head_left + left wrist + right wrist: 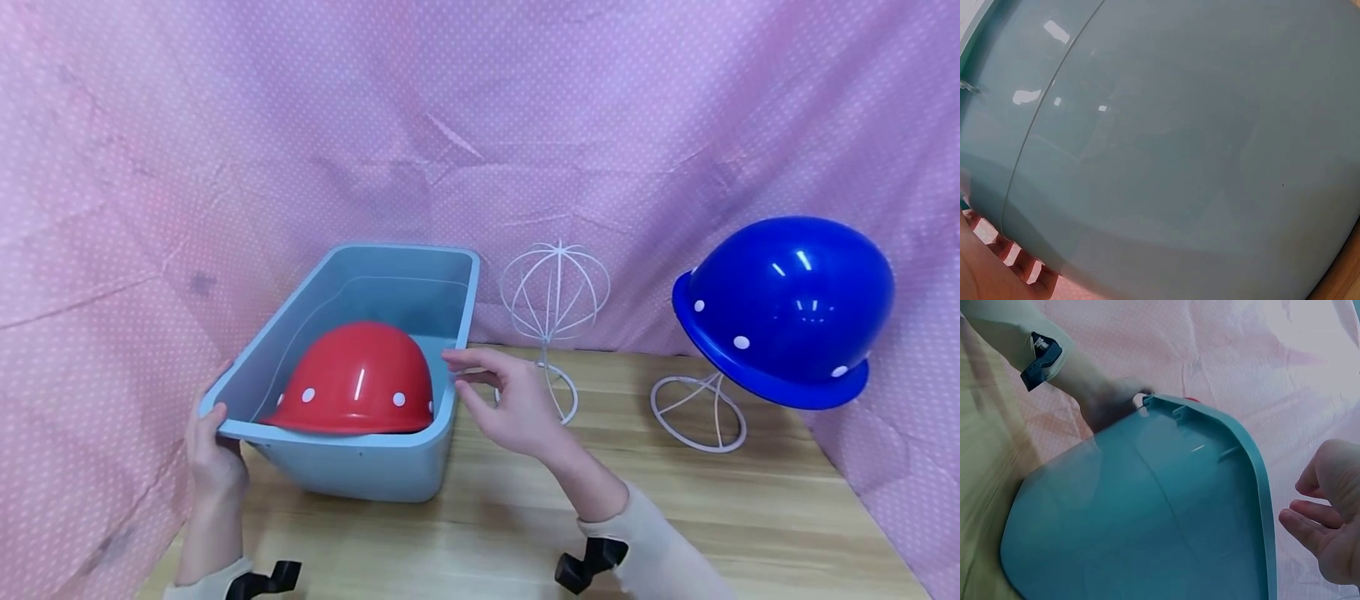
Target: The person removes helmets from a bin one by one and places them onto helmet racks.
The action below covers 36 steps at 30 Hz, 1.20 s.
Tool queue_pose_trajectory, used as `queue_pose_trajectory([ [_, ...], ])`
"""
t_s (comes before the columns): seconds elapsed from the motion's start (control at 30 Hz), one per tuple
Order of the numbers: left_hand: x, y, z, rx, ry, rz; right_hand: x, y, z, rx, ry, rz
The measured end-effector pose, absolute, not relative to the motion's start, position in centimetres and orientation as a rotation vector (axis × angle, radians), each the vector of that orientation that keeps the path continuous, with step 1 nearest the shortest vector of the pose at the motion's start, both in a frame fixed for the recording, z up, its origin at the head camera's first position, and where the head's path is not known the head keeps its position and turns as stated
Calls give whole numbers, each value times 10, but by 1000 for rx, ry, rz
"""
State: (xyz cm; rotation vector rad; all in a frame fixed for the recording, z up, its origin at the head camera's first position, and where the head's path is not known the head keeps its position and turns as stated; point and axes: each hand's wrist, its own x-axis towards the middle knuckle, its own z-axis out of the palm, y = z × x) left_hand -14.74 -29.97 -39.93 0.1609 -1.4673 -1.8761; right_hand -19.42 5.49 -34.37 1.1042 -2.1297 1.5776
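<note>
A blue-grey plastic bin [352, 467] stands on the table, and a red hard hat [360, 375] with white dots sits inside it. My left hand [215, 458] grips the bin's rim at the near left corner, its thumb over the edge. In the left wrist view that hand's fingers [1025, 265] lie along the bin's outer wall. Beside the right rim, my right hand [513, 404] hovers with loosely bent fingers and holds nothing. The right wrist view shows a gap between this hand [1332, 509] and the bin's rim [1260, 481].
To the bin's right stands a white wire hat stand [558, 250], bare on top. Farther right, a blue hard hat [795, 308] rests tilted on another wire stand [697, 450]. A pink dotted cloth [480, 108] hangs behind the wooden table [787, 517] and at its sides.
</note>
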Motion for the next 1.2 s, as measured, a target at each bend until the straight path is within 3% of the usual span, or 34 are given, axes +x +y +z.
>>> queue_pose_trajectory([
  [0.6, -150, -301, -402, 164, -1363, -1889, -190, -6, -319, 1403, -2378, 1183],
  [0.9, -155, -301, -399, 190, -1466, -1881, -184, -23, -305, 1296, -2604, 677],
  [1.2, -156, -303, -401, 186, -1374, -1917, -203, -29, -297, 1223, -2586, 403],
])
